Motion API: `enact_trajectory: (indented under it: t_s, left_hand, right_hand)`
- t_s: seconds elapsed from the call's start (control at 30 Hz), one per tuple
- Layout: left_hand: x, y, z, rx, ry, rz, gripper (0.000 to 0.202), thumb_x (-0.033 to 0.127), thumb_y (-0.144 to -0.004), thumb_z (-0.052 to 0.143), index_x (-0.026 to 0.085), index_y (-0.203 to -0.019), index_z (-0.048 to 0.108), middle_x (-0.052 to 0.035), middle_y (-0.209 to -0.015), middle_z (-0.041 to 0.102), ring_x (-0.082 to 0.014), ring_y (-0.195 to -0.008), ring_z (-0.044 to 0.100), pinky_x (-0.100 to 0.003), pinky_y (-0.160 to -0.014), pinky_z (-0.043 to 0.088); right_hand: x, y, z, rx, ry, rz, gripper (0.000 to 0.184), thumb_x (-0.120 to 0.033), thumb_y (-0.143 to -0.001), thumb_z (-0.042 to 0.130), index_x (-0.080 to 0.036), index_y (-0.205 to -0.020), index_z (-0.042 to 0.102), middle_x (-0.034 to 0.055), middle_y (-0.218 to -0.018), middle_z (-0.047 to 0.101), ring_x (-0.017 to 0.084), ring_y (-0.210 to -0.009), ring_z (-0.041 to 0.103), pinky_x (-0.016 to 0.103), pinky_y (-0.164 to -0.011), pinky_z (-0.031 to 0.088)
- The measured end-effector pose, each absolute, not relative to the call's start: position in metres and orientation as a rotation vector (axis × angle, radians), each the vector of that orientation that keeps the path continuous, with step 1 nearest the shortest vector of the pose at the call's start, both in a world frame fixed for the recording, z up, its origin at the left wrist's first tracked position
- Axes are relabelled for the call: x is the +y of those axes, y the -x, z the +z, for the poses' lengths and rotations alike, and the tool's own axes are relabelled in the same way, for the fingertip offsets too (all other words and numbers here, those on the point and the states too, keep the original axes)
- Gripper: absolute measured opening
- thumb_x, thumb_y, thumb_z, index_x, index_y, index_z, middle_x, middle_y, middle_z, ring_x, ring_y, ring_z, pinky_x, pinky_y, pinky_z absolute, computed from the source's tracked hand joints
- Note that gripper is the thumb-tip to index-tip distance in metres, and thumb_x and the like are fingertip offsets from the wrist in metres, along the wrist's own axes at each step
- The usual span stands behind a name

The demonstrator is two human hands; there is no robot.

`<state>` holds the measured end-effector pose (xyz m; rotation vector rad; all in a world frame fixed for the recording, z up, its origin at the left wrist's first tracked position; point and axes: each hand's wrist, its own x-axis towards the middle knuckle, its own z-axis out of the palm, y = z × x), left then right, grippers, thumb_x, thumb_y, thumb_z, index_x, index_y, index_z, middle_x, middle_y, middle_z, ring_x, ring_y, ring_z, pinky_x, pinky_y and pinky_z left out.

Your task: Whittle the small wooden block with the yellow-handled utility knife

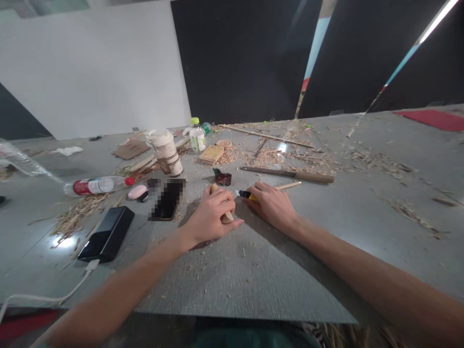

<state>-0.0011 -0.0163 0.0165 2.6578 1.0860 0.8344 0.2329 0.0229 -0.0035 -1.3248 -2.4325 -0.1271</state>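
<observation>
My left hand [211,217] is closed around a short piece of light wood [227,217] that rests on the grey table [253,270]. My right hand [271,204] lies just to its right, closed on a yellow utility knife [247,195] whose tip points left toward the wood. A thin wooden stick [289,185] pokes out from behind my right hand. The two hands are almost touching.
A long knife with a wooden handle [290,173], a small dark red object [223,178], wood blocks [212,154] and shavings lie beyond the hands. On the left sit a phone [167,200], a black power bank [108,233] with a white cable, a lying bottle [97,185], a paper cup [167,152] and a green-capped bottle [197,135].
</observation>
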Motion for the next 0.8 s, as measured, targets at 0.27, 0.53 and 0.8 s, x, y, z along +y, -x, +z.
enact_trajectory:
  t_s: [0.27, 0.53, 0.8]
  left_hand:
    - [-0.014, -0.007, 0.011, 0.971, -2.641, 0.708, 0.036, 0.046, -0.097, 0.071, 0.024, -0.125, 0.068, -0.0155, -0.156, 0.052, -0.0347, -0.150, 0.047, -0.060, -0.126, 0.035]
    - [-0.018, -0.051, 0.059, 1.031, -2.227, 1.045, 0.052, 0.061, -0.109, 0.038, 0.026, -0.142, 0.059, -0.0151, -0.149, 0.058, -0.0346, -0.157, 0.040, -0.054, -0.115, 0.050]
    - [0.017, -0.036, 0.162, 0.511, -2.343, 0.855, 0.093, 0.090, -0.091, 0.030, 0.014, -0.134, 0.065, -0.0136, -0.152, 0.057, -0.0471, -0.157, 0.032, -0.069, -0.113, 0.040]
  right_hand:
    - [0.025, -0.232, -0.002, -2.194, 1.076, 0.162, 0.045, -0.036, -0.114, 0.032, -0.018, -0.138, 0.064, 0.0156, -0.132, 0.067, 0.028, -0.124, 0.060, 0.048, -0.103, 0.047]
    - [0.000, -0.184, 0.066, -1.994, 0.762, 0.529, 0.070, -0.063, -0.112, 0.013, -0.036, -0.173, -0.007, 0.0048, -0.182, 0.005, 0.028, -0.166, 0.010, 0.056, -0.130, 0.026]
    - [0.018, -0.211, 0.162, -2.181, 0.318, 1.099, 0.086, -0.083, -0.102, 0.026, -0.034, -0.172, 0.025, 0.0029, -0.174, 0.031, 0.035, -0.160, 0.030, 0.056, -0.121, 0.040]
